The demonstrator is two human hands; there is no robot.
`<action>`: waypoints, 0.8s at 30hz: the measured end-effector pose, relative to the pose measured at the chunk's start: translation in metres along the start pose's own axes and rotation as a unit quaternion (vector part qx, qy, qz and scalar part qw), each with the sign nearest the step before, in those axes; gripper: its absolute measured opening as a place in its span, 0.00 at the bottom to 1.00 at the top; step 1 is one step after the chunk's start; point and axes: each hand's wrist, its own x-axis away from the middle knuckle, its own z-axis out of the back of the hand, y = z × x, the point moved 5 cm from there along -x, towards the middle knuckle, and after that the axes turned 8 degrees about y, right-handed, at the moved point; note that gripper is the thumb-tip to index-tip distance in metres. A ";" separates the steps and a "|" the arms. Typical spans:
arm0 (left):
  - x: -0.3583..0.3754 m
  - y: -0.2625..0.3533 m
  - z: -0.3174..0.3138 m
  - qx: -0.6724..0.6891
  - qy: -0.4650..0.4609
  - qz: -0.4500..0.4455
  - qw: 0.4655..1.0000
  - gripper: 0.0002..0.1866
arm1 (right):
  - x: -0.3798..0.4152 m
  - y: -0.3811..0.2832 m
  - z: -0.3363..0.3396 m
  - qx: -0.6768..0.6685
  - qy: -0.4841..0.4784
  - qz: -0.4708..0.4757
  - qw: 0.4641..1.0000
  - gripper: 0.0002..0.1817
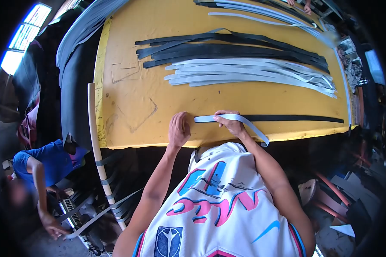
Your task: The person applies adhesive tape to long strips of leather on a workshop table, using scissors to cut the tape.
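Note:
A long black strip (296, 118) lies along the near edge of the yellow table (133, 98). On its left part rests a light grey strip (206, 119), whose other end loops right and hangs near the table edge. My right hand (230, 123) pinches the grey strip over the black one. Just left of the strips' ends, my left hand (179, 128) rests on the table with its fingers curled together; whether anything is under them is hidden.
Farther back lie a bundle of grey strips (248, 72) and a bundle of black strips (231, 48). More strips (261, 19) are at the far edge, near another person's hands. A co-worker in blue (47, 165) bends at lower left beside a pale pole (99, 158).

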 end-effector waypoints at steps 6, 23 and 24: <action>0.014 -0.024 -0.007 0.046 0.054 0.057 0.996 0.28 | 0.000 0.009 0.000 0.053 0.034 0.002 0.998 0.15; 0.017 -0.030 -0.007 0.047 0.057 0.117 0.990 0.29 | 0.000 0.018 0.004 0.071 0.038 -0.038 0.996 0.15; 0.016 -0.028 -0.007 0.034 0.066 0.093 0.993 0.27 | 0.000 0.018 0.004 0.071 0.038 -0.040 0.996 0.15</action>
